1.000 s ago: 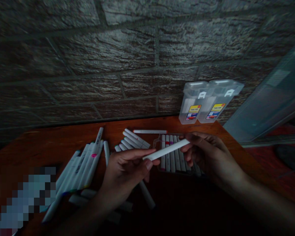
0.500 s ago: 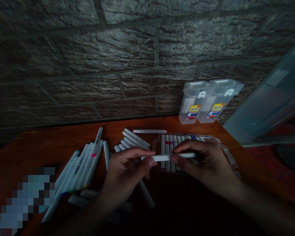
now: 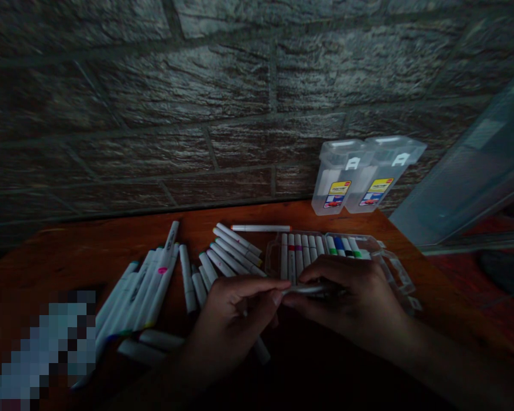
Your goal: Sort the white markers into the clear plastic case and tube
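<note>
Both my hands pinch one white marker (image 3: 302, 290), held level just above the near edge of a clear plastic case (image 3: 389, 264). My left hand (image 3: 233, 317) grips its left end between thumb and fingers. My right hand (image 3: 351, 299) closes over its right part. Inside the case lies a row of white markers (image 3: 302, 254) with coloured bands. Loose white markers (image 3: 233, 251) lie on the brown wooden table (image 3: 81, 251) to the left of the case.
A bigger bundle of white markers (image 3: 143, 288) lies at the left. Two clear lidded boxes (image 3: 360, 177) with yellow labels stand against the dark brick wall (image 3: 197, 103). A glass pane (image 3: 475, 171) leans at the right. A blurred patch covers the lower left corner.
The marker in both hands tipped from slanted to level and came down and toward me, to the case's near edge. More of the row in the case now shows.
</note>
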A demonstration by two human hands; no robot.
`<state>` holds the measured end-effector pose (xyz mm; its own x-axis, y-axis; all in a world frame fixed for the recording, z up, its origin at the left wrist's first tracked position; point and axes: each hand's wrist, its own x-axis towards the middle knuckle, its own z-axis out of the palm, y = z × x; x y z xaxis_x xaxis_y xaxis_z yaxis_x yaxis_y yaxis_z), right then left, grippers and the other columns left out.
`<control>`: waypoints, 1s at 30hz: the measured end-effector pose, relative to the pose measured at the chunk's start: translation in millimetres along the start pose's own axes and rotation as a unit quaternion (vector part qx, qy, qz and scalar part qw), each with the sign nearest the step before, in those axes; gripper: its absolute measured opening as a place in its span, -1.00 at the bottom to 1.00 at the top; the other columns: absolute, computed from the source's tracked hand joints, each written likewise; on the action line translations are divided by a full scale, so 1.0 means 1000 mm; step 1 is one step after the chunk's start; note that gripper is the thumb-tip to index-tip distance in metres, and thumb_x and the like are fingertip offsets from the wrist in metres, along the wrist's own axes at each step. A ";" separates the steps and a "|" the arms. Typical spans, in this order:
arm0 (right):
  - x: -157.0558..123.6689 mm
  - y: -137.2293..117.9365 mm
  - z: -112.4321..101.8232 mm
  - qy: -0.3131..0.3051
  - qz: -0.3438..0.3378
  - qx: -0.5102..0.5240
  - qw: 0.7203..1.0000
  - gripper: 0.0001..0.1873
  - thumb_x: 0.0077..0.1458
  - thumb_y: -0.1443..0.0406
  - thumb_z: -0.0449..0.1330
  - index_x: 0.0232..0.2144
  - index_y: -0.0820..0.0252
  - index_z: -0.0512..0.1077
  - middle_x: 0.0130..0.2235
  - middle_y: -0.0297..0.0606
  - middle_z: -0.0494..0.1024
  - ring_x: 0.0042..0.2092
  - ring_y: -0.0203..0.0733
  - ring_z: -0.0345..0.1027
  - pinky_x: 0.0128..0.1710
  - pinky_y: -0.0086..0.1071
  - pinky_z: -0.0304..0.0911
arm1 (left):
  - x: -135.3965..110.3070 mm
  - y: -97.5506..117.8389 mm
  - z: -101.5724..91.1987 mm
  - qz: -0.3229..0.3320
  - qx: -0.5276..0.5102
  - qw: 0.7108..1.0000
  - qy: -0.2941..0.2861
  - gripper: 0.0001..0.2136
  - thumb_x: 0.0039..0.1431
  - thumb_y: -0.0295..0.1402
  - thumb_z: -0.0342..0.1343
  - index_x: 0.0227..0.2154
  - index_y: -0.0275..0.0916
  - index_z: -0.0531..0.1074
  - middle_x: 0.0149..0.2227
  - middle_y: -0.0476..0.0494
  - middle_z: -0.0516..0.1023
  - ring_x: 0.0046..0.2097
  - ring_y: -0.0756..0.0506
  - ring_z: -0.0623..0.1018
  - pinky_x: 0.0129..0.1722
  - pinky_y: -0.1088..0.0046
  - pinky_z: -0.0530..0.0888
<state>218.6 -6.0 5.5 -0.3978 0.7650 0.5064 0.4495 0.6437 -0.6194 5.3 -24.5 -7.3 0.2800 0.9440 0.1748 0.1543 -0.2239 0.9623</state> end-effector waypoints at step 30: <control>0.002 -0.001 0.000 -0.014 0.132 0.174 0.976 -0.92 0.09 0.29 0.43 -0.39 0.15 0.61 -0.46 -0.37 0.64 -0.46 -0.28 0.47 -0.49 -0.48 0.35 | 0.008 0.002 -0.004 -0.036 -0.031 0.996 0.071 -0.92 0.06 -0.38 0.38 -0.44 -0.23 0.60 -0.50 -0.05 0.61 -0.49 0.00 0.52 -0.52 0.58 0.40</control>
<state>217.5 -5.5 6.9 -0.3286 0.8992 0.2889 0.2419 0.3758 -0.8946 3.9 -16.3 -3.3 0.1335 0.9828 0.1273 0.1102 -0.1424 0.9837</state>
